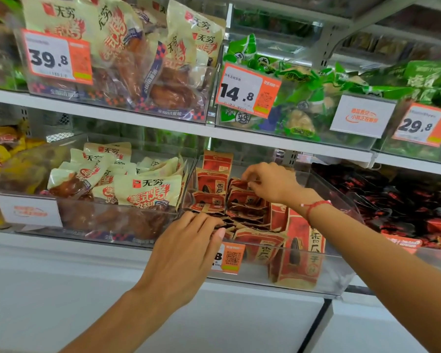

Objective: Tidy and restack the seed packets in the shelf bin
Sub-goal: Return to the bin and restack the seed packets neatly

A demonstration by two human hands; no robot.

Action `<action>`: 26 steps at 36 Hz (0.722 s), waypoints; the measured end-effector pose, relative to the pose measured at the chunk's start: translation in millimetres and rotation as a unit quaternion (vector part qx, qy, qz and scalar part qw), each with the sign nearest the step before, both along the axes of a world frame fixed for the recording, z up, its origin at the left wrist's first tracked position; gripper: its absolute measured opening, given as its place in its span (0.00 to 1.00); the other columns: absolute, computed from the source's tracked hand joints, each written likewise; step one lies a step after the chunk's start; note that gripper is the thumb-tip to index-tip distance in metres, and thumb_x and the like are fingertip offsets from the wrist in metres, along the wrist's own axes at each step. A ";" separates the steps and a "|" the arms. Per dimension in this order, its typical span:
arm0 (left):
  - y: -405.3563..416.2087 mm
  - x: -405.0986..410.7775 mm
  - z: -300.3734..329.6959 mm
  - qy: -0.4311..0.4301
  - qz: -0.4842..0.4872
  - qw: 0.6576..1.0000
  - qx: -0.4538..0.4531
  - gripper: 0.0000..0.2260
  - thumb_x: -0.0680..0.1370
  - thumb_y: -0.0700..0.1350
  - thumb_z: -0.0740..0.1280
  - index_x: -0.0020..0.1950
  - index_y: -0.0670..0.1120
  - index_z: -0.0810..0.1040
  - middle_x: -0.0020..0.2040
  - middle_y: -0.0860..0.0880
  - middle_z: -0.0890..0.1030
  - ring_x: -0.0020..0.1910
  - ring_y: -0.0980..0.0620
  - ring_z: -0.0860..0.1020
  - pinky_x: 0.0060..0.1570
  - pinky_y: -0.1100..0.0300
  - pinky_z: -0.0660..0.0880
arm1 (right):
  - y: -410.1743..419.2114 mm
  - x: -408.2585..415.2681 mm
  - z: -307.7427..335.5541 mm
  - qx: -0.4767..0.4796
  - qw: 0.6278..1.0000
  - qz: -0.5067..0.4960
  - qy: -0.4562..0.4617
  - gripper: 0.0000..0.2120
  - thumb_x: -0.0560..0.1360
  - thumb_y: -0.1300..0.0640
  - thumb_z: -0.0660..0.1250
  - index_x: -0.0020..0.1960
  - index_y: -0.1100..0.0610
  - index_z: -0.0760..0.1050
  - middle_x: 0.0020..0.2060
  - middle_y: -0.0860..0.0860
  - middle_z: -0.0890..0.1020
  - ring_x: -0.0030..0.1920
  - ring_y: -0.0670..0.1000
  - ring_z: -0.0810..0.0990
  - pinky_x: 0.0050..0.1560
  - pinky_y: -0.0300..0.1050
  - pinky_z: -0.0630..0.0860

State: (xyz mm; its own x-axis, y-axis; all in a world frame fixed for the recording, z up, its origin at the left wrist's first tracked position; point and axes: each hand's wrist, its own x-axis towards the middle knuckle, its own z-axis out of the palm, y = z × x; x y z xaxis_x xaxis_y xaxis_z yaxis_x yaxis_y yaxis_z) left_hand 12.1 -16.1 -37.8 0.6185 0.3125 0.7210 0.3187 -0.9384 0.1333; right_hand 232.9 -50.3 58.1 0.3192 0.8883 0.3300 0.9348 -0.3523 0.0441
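Work was partly done. The seed packets (242, 200) sat inside the clear shelf bin (336, 273) — a few stood upright behind the right hand (270, 182), whose grip pinched the top edges of the middle packets. The left hand (189, 248) pressed straight fingers onto a loose, slumped pile beneath it. Larger packets (301, 248) leaned at the front — restacking remained.

I see the white lower shelf (69, 240) carrying clear bins side by side: the seed-packet bin (339, 273), and left of it the cream-pouch bin (99, 225).
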 end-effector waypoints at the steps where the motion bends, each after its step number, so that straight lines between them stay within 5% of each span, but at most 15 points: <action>1: 0.1 -0.1 0.0 0.001 -0.001 1.000 0.000 0.18 0.82 0.52 0.48 0.53 0.53 0.77 0.46 0.58 0.79 0.44 0.57 0.76 0.43 0.62 0.78 | 0.9 -2.0 1.3 -0.014 1.000 0.000 0.012 0.15 0.75 0.60 0.61 0.59 0.50 0.77 0.55 0.49 0.82 0.56 0.54 0.79 0.49 0.47 0.76; 6: 0.4 0.6 -0.5 0.001 0.004 1.000 -0.003 0.18 0.82 0.52 0.48 0.52 0.53 0.77 0.46 0.58 0.79 0.44 0.57 0.76 0.42 0.63 0.77 | -9.2 -10.2 11.4 -0.083 0.997 -0.001 -0.004 0.17 0.77 0.54 0.63 0.66 0.50 0.72 0.61 0.50 0.78 0.60 0.54 0.76 0.46 0.42 0.70; 11: -0.8 -1.3 -0.6 0.001 0.008 1.000 0.001 0.17 0.82 0.51 0.48 0.51 0.53 0.77 0.46 0.59 0.78 0.44 0.57 0.76 0.43 0.64 0.76 | -62.0 -15.9 15.0 0.017 0.999 0.004 0.039 0.13 0.77 0.51 0.63 0.61 0.48 0.76 0.62 0.48 0.78 0.62 0.52 0.75 0.59 0.50 0.73; 15: -3.7 0.0 -1.2 -0.011 0.023 0.999 0.026 0.17 0.82 0.50 0.49 0.54 0.50 0.77 0.49 0.55 0.80 0.47 0.54 0.77 0.54 0.59 0.67 | -110.2 -16.6 -6.0 0.143 0.989 -0.022 0.036 0.13 0.78 0.52 0.63 0.61 0.49 0.76 0.59 0.50 0.80 0.58 0.53 0.76 0.55 0.48 0.73; 20: -16.5 3.9 -0.9 0.010 -0.004 0.998 0.055 0.17 0.82 0.49 0.51 0.65 0.48 0.75 0.61 0.52 0.79 0.61 0.52 0.76 0.68 0.55 0.60 | -135.3 -16.0 -40.8 0.169 0.984 -0.050 -0.003 0.17 0.77 0.55 0.64 0.65 0.57 0.73 0.60 0.55 0.78 0.61 0.59 0.73 0.59 0.55 0.72; 23: -22.9 7.4 -1.1 0.031 -0.017 0.994 0.106 0.17 0.79 0.44 0.62 0.68 0.49 0.73 0.65 0.52 0.76 0.65 0.51 0.74 0.68 0.48 0.59 | -141.3 -21.8 -52.4 0.184 0.982 -0.044 -0.011 0.18 0.75 0.59 0.67 0.64 0.58 0.72 0.59 0.55 0.77 0.61 0.58 0.72 0.58 0.55 0.72; 26: -28.4 7.6 -1.6 0.031 -0.032 0.994 0.097 0.23 0.75 0.42 0.70 0.69 0.49 0.72 0.64 0.52 0.77 0.62 0.51 0.76 0.67 0.54 0.67 | -149.9 -30.4 -52.1 0.238 0.970 -0.032 -0.022 0.13 0.71 0.63 0.70 0.55 0.59 0.75 0.50 0.54 0.80 0.55 0.58 0.74 0.50 0.53 0.75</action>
